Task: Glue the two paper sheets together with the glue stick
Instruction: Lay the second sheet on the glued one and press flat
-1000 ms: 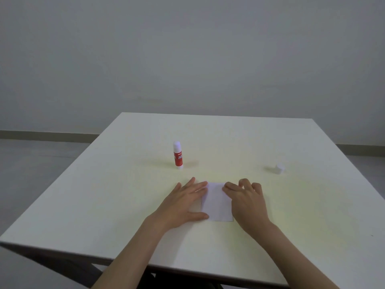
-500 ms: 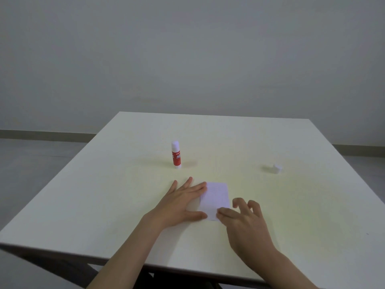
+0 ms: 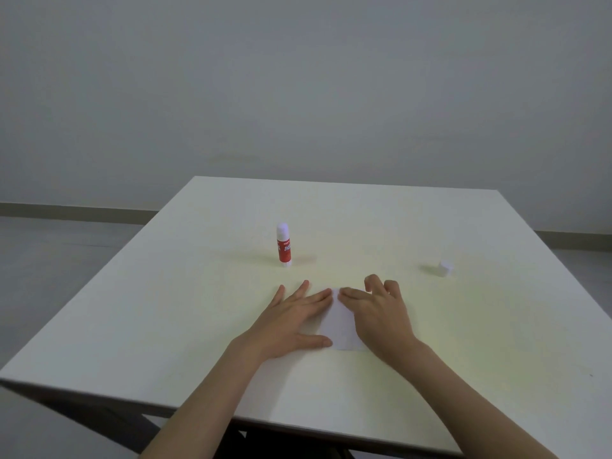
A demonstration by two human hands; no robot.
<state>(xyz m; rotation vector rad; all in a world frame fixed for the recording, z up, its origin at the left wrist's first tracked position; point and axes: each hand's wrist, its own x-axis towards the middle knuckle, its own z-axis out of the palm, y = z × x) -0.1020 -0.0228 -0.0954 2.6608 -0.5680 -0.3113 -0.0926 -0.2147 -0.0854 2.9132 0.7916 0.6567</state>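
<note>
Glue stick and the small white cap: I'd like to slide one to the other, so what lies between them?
Nothing: the head view shows bare table between glue stick and cap.

A: Table [image 3: 205, 313]? Smooth, matt, cream, laminate-looking.
B: Paper [image 3: 337, 323]: thin white sheet, matt.
A: Glue stick [image 3: 283, 245]: plastic, slightly glossy red label. Cap [image 3: 444, 268], white plastic.
B: Wall [image 3: 298, 87], matt paint.
</note>
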